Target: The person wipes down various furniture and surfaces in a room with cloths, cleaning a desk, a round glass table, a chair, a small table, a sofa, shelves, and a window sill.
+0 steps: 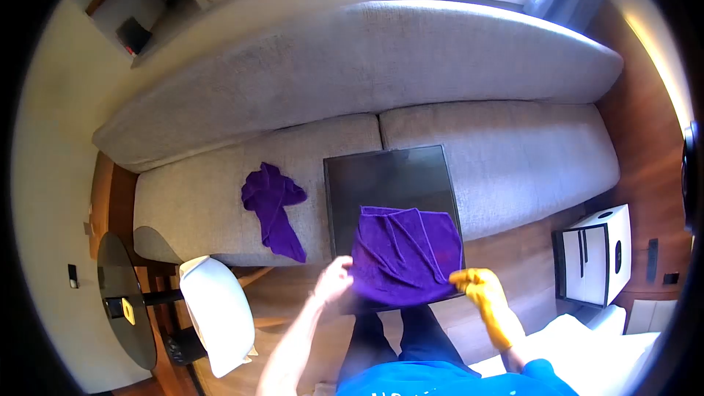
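A purple cloth (407, 257) lies spread with creases over the near half of a dark square table (389, 176). My left hand (336, 277) is closed at the cloth's left edge, its fingers pinching the fabric. At the right near corner, my right hand (480, 286) grips the same cloth between thumb and fingers; this hand looks yellow, like a glove. The cloth's near edge hangs a little blurred by the table's front. Crumpled on the sofa seat to the left lies a second purple cloth (271, 209).
A long grey sofa (499, 161) runs behind the table. To the left stand a white chair (216, 315) and a round dark glass table (121, 323). At right is a white and black cabinet (594, 257), with white bedding (572, 345) nearer me.
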`<state>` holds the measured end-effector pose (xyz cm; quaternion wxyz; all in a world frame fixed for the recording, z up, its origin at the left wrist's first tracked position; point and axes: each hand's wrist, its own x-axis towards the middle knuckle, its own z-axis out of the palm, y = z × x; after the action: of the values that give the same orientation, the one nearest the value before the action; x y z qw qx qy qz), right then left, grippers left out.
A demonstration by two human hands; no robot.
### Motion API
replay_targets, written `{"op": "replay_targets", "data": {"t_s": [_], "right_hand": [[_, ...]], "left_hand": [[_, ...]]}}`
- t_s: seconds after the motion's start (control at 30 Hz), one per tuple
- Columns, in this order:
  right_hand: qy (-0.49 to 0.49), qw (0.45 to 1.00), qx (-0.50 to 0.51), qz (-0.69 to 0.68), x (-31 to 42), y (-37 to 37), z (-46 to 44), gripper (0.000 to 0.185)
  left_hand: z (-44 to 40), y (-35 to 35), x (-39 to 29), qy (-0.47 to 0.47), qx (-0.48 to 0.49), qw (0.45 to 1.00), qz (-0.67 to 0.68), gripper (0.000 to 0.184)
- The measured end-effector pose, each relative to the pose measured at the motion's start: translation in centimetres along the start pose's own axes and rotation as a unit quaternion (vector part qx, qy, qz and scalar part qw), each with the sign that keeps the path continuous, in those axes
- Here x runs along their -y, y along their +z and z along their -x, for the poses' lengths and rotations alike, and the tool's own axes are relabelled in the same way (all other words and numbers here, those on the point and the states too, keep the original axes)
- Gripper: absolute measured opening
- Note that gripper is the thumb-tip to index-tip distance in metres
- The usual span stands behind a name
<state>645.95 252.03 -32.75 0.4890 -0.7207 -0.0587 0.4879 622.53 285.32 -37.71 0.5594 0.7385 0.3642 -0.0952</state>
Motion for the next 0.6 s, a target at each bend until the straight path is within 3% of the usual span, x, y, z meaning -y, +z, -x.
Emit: {"op": "replay_targets", "data": {"t_s": [0.03, 0.07, 0.1, 0.13, 0.2, 0.27, 0.4, 0.47, 0.53, 0.57, 0.6], "right_hand": [[-0.027, 0.998, -0.047, -0.018, 1.2, 0.0, -1.9, 0.031], [-0.123, 0.98, -0.156, -0.013, 4.2, 1.0, -2.9, 0.046], [-0.085, 0.965, -0.205, 0.137, 9.5, 1.9, -1.9, 0.076], [-0.159, 0.93, -0.202, 0.263, 8.9, 0.6, -3.8, 0.093], [-0.221, 0.855, -0.171, 0.437, 10.6, 1.7, -5.4, 0.1], [-0.258, 0.777, -0.066, 0.571, 11.9, 5.0, -7.3, 0.102], [-0.361, 0.675, 0.064, 0.641, 9.6, 10.8, -15.3, 0.086], [-0.387, 0.689, 0.064, 0.609, 7.4, 11.6, -19.6, 0.075], [-0.402, 0.709, -0.01, 0.579, 7.8, 11.3, -21.3, 0.06], [-0.361, 0.735, -0.088, 0.568, 8.8, 11.2, -22.0, 0.055], [-0.365, 0.717, -0.215, 0.554, 7.7, 10.3, -24.2, 0.053]], "left_hand": [[-1.6, -1.1, -1.7, 0.005, -0.016, 0.998, 0.054, 0.053], [-3.8, -2.0, -1.5, 0.078, -0.067, 0.994, 0.03, 0.061], [-5.0, -2.6, -2.3, 0.053, -0.077, 0.993, 0.07, 0.074], [-4.3, -3.5, -5.5, 0.007, -0.1, 0.994, -0.053, 0.083], [-4.8, -3.3, -3.5, 0.033, -0.144, 0.987, -0.06, 0.082], [-4.2, -2.2, 0.8, 0.0, -0.192, 0.981, -0.005, 0.081], [1.1, 3.2, 12.1, -0.116, -0.22, 0.951, 0.185, 0.073], [4.9, 6.3, 17.2, -0.193, -0.248, 0.921, 0.232, 0.067], [8.9, 6.3, 18.7, -0.266, -0.264, 0.896, 0.238, 0.058], [10.3, 6.3, 20.4, -0.257, -0.277, 0.901, 0.215, 0.054], [11.9, 6.0, 21.8, -0.248, -0.288, 0.905, 0.192, 0.051]]}}
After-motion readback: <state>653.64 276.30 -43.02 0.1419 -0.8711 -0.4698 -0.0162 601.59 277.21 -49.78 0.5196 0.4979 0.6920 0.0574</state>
